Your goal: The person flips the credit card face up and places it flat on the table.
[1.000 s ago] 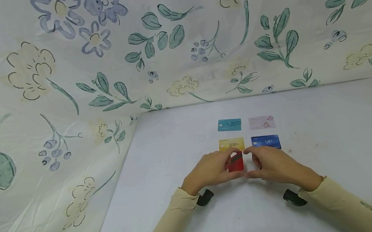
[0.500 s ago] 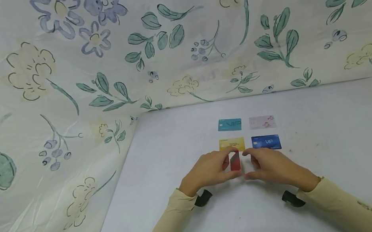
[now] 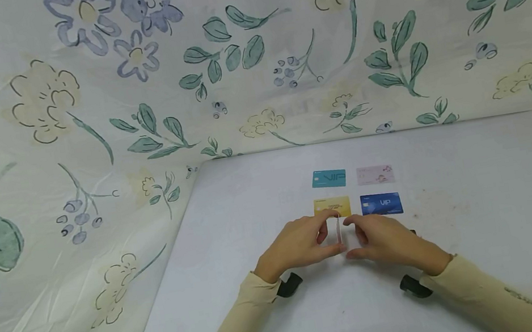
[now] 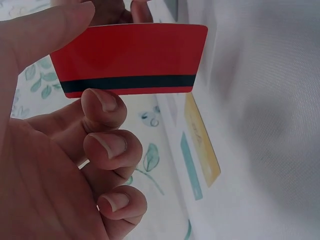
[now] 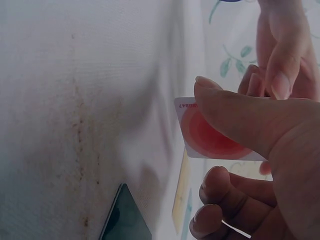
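My left hand (image 3: 300,242) pinches a card (image 4: 135,55) by its edges between thumb and index finger, standing it upright over the table. In the left wrist view its red back shows a black stripe; the right wrist view shows a white front with red circles (image 5: 212,135). From the head the card appears edge-on, as a thin line. My right hand (image 3: 390,238) is just to its right, thumb and index finger spread and curved, with a narrow gap to the card. Beyond the hands lie a yellow card (image 3: 331,205) and a blue VIP card (image 3: 381,204).
A teal VIP card (image 3: 328,178) and a pale pink card (image 3: 374,175) form the back row on the white table (image 3: 230,205). A dark flat object (image 5: 125,217) lies by my right hand, mostly hidden from the head view. Floral cloth (image 3: 148,137) hangs behind and left.
The card in my left hand has turned from showing its red striped back to edge-on in the head view. My right hand has shifted slightly left.
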The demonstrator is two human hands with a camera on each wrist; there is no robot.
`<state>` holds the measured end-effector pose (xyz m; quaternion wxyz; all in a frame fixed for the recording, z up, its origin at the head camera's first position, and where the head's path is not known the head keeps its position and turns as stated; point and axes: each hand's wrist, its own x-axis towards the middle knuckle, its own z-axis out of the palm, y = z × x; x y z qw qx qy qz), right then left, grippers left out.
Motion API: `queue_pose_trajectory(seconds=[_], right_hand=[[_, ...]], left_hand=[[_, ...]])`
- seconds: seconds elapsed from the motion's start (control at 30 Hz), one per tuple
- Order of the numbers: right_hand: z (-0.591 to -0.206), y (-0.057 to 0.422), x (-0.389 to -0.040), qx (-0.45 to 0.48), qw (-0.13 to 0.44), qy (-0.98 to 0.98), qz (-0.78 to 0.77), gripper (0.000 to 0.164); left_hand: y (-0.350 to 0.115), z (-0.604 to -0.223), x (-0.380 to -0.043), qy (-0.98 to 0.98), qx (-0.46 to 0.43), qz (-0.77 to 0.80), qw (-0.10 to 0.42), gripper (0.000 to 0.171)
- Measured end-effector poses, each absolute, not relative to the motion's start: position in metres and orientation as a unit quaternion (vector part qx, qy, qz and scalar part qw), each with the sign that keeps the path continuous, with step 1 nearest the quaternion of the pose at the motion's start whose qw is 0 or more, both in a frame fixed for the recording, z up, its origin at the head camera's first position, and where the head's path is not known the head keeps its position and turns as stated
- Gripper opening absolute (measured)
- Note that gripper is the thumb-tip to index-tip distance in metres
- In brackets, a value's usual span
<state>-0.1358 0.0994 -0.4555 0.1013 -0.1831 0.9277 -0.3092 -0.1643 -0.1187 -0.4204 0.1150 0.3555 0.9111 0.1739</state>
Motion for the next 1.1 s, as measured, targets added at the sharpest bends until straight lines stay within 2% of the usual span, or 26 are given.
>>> queue_pose_trajectory(seconds=[1.1], right_hand=[[-0.4636,0.0920,-0.1338,-0.175,0.109,0.929,-0.309,0.067]], left_hand=[[-0.1178,-0.4236,-0.1615,0.907,0.355,0.192,0.119,0.065]])
